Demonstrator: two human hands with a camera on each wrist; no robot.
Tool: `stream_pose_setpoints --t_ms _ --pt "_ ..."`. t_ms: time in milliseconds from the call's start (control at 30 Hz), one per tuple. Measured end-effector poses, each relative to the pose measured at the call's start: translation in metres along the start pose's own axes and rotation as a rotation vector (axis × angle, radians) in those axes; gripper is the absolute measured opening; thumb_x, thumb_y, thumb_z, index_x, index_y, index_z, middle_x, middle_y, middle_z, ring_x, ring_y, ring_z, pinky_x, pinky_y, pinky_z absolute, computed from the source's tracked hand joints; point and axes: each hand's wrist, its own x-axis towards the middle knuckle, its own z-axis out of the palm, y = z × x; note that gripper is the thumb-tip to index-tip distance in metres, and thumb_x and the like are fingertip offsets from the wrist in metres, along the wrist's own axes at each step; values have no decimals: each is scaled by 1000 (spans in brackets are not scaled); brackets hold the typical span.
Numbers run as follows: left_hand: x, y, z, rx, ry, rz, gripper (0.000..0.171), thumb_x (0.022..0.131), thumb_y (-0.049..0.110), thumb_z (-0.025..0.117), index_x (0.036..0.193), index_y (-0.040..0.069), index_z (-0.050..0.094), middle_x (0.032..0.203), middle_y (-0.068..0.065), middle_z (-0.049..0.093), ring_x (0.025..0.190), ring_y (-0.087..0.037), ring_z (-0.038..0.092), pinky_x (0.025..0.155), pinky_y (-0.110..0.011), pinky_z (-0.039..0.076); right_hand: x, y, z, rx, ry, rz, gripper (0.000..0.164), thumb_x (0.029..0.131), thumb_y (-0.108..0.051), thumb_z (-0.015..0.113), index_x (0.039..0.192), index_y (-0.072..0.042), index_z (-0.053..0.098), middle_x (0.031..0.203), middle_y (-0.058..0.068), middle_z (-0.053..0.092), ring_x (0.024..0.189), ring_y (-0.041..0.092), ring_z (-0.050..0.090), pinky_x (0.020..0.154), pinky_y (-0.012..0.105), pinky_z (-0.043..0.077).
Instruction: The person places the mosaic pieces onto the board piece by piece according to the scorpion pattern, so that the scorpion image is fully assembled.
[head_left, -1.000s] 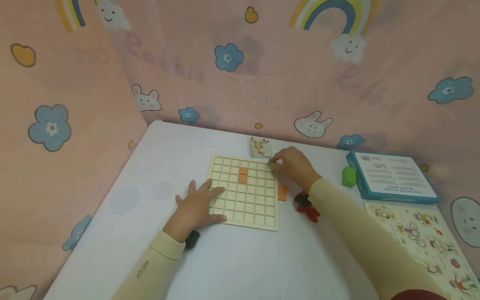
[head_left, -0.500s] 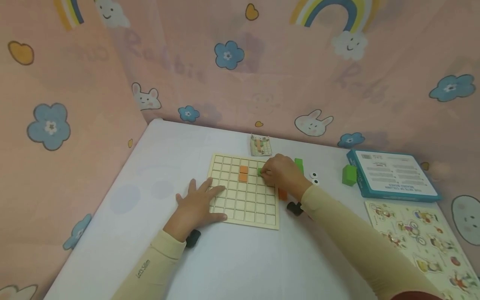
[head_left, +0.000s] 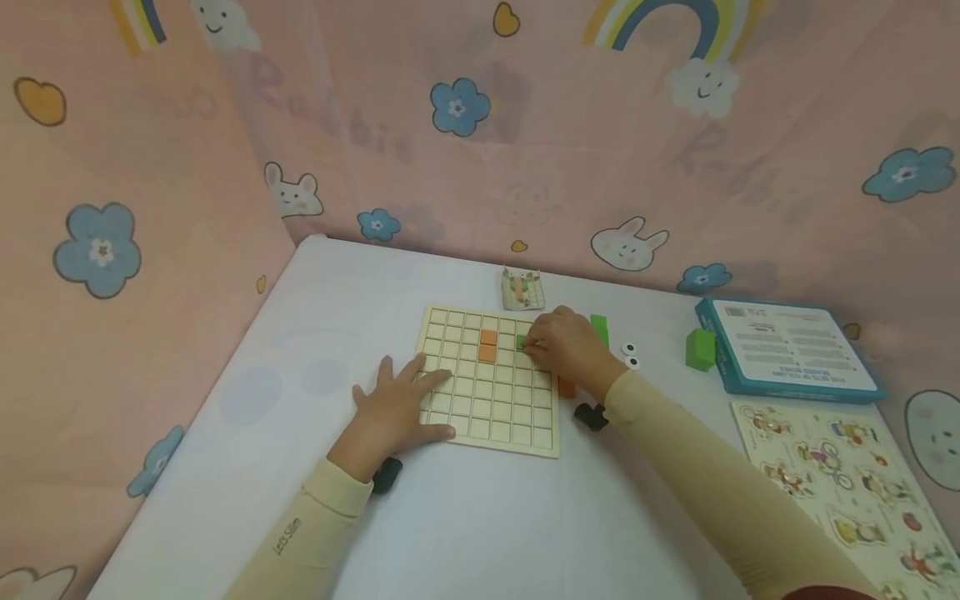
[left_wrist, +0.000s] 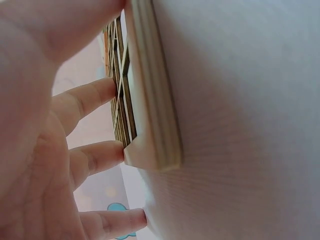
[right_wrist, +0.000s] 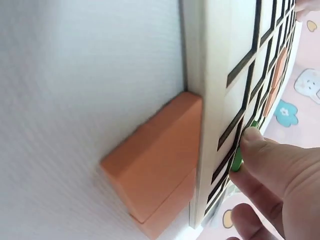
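Note:
A wooden grid board (head_left: 491,400) lies on the white table, with two orange tiles (head_left: 487,346) set in its upper squares. My left hand (head_left: 386,417) spreads its fingers along the board's left edge; in the left wrist view, fingertips (left_wrist: 107,87) touch the rim. At the upper right squares my right hand (head_left: 566,342) pinches a small green tile (right_wrist: 237,159) between thumb and finger, low against the grid. Just off the board's right side lie orange blocks (right_wrist: 157,155), partly covered by my right hand in the head view.
Right of my hand are a green bar (head_left: 599,329) and two round black-and-white pieces (head_left: 632,356). Farther right are a green block (head_left: 701,349), a teal box (head_left: 798,346) and a picture board (head_left: 832,492). A small patterned card (head_left: 522,288) stands behind the grid.
My right hand has moved left and nearer, bringing the green tile from the board's top right edge onto the squares, then stayed there. The left hand has kept its place.

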Motion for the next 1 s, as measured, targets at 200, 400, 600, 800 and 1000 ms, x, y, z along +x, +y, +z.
stream_pose_setpoints --t_ms 200,400,600,800,1000 --pt "-2 0 -3 -2 -5 -10 87 75 60 80 151 39 43 168 -2 21 152 -50 8 101 -86 18 -3 1 0 3 -31 -3 20 92 -29 74 110 -20 78 121 -1 69 108 23 58 89 41 50" --pt "-3 1 -4 5 -3 -3 87 75 60 80 151 38 43 168 -3 22 151 -51 9 101 -86 18 -1 2 -3 28 -67 45 19 98 -31 65 109 -21 76 126 2 62 117 27 54 97 52 45" --pt "-1 3 -1 8 -8 1 86 76 61 79 151 39 42 168 -2 21 152 -51 8 101 -86 19 2 29 -29 56 -35 177 27 103 -25 56 125 -19 70 137 8 59 131 34 50 107 59 39" --pt "-1 4 -2 4 -9 -1 86 76 60 79 151 39 43 168 -2 21 151 -51 9 101 -86 19 -15 81 -41 72 -22 362 29 99 -9 58 125 -10 70 138 15 60 132 40 50 107 57 43" --pt "-1 3 -1 1 -9 -7 86 76 59 80 151 38 43 168 -3 22 151 -51 9 101 -86 18 -29 108 -26 93 -120 315 32 98 -8 58 129 -9 67 139 16 60 136 40 45 113 58 37"
